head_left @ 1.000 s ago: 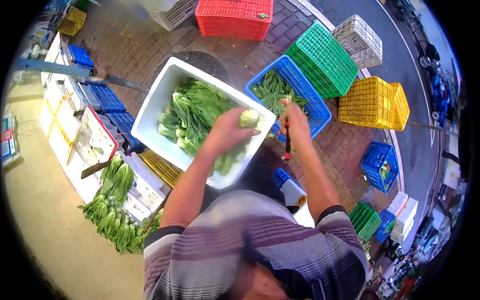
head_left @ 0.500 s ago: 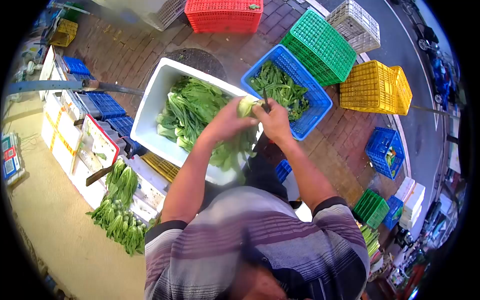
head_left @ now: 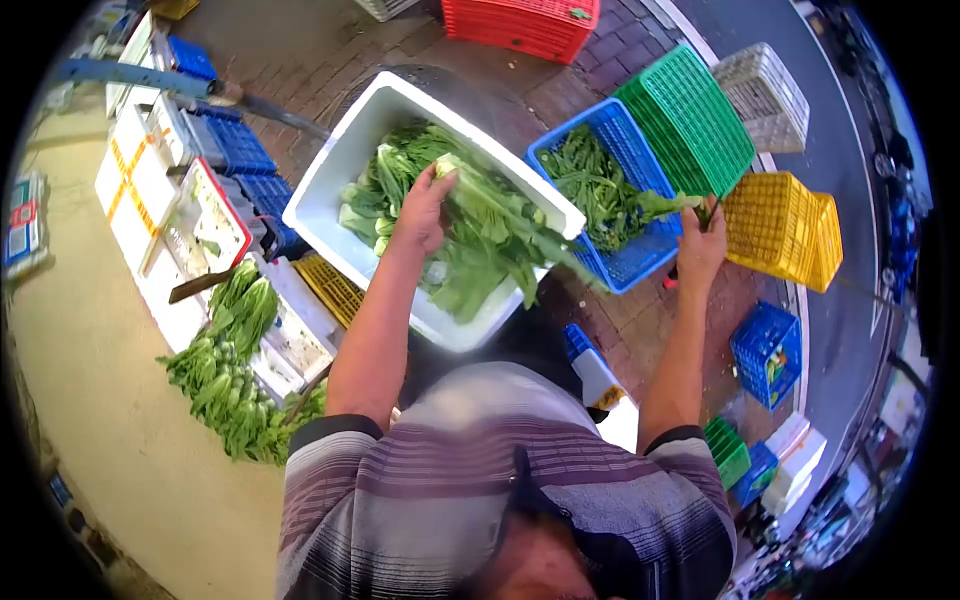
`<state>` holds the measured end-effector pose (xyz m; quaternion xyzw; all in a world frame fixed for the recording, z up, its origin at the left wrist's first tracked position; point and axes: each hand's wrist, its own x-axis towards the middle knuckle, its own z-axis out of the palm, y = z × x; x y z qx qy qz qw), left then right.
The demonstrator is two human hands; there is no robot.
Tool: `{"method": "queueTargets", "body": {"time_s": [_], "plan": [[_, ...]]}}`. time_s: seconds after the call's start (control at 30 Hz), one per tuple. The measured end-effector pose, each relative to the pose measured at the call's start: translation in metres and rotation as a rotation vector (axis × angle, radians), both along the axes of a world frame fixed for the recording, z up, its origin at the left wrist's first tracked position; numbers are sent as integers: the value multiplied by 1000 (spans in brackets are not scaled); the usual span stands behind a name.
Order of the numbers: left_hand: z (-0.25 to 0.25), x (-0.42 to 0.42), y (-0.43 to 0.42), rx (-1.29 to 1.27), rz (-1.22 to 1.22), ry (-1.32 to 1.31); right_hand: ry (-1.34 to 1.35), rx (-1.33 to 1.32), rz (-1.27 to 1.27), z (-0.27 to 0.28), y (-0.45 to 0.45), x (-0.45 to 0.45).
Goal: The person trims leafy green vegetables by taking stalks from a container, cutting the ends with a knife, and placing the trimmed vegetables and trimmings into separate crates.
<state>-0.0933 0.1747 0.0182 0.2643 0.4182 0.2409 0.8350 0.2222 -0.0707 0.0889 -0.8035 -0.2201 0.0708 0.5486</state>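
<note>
My left hand (head_left: pixel 422 212) is closed round the pale base of a leafy lettuce head (head_left: pixel 490 205), its leaves trailing to the right, over the white foam box (head_left: pixel 310 212). More lettuce heads (head_left: pixel 395 165) lie in that box. Out to the right, my right hand (head_left: pixel 703 245) is closed on a torn-off lettuce leaf (head_left: pixel 660 206) and a dark, thin knife (head_left: pixel 712 212), mostly hidden by the fingers. The leaf reaches over the blue crate (head_left: pixel 628 278), which contains loose green leaves (head_left: pixel 590 185).
Green (head_left: pixel 690 120), yellow (head_left: pixel 775 225) and red (head_left: pixel 520 25) crates surround the work spot. Another blue crate (head_left: pixel 765 350) stands at the right. More lettuce heads (head_left: pixel 225 385) are piled at left near foam boxes (head_left: pixel 130 190). A blue pole (head_left: pixel 130 76) crosses the upper left.
My hands have moved apart. The left has drawn the lettuce head back over the foam box; the right has swung right past the blue crate with a leaf and the knife.
</note>
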Motion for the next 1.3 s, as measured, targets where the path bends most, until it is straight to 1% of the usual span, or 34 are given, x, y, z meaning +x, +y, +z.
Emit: {"method": "queueTargets", "body": {"time_s": [0.07, 0.1, 0.13, 0.2, 0.23, 0.33, 0.37, 0.43, 0.47, 0.5, 0.53, 0.57, 0.6, 0.63, 0.67, 0.73, 0.77, 0.87, 0.93, 0.97, 1.0, 1.07, 1.13, 1.17, 1.2, 1.23, 1.3], "plan": [[-2, -20, 9, -71, 61, -114, 57, -235, -116, -12, -9, 2], [10, -28, 8, -116, 47, -37, 131, -252, -87, -23, -10, -3], [12, -36, 8, -203, 85, -17, 204, -270, -57, -37, -11, -9], [8, -51, 9, -377, 164, 14, 349, -322, -12, -64, -6, -26], [5, -58, 4, -405, 228, -19, 423, -359, 2, -77, -3, -40], [-11, -82, -2, -518, 380, -14, 450, -337, 115, -110, 10, -75], [-15, -97, -4, -443, 367, -6, 448, -318, 128, -126, 9, -78], [-21, -122, -11, -431, 505, -75, 418, -310, 180, -158, 12, -73], [-20, -142, -10, -488, 603, -38, 401, -319, 216, -174, 15, -67], [-40, -165, -17, -392, 626, -235, 383, -328, 245, -187, 13, -59], [-15, -181, -20, -384, 719, -137, 374, -335, 275, -200, 15, -53], [-14, -215, -23, -315, 770, -159, 364, -355, 321, -212, 20, -50], [-22, -247, -29, -252, 802, -180, 407, -373, 366, -203, 30, -57], [-45, -279, -32, -260, 992, -257, 382, -430, 401, -233, 20, -41], [-42, -318, -41, -249, 1102, -363, 350, -484, 432, -263, 24, -29], [-23, -373, -57, -168, 1279, -403, 438, -567, 550, -244, 54, -51], [-28, -404, -64, -115, 1362, -403, 428, -594, 586, -246, 76, -66], [-1, -476, -73, -25, 1672, -398, 434, -700, 674, -252, 104, -91], [-14, -538, -77, 347, 1721, -509, 438, -785, 724, -233, 124, -118], [49, -542, -67, 176, 2014, -470, 423, -821, 740, -224, 131, -127], [57, -577, -65, 304, 2063, -460, 413, -853, 758, -205, 143, -157], [37, -632, -70, 511, 2085, -542, 389, -910, 794, -184, 162, -192], [17, -687, -69, 407, 2200, -706, 364, -915, 797, -188, 174, -210], [5, -708, -61, 267, 2307, -536, 393, -963, 834, -187, 181, -212], [-13, -729, -57, 210, 2296, -523, 423, -1009, 868, -190, 190, -215], [-40, -746, -58, 144, 2281, -506, 327, -1044, 911, -191, 193, -219], [-93, -770, -63, 24, 2281, -424, 375, -1046, 869, -185, 196, -232]]}}
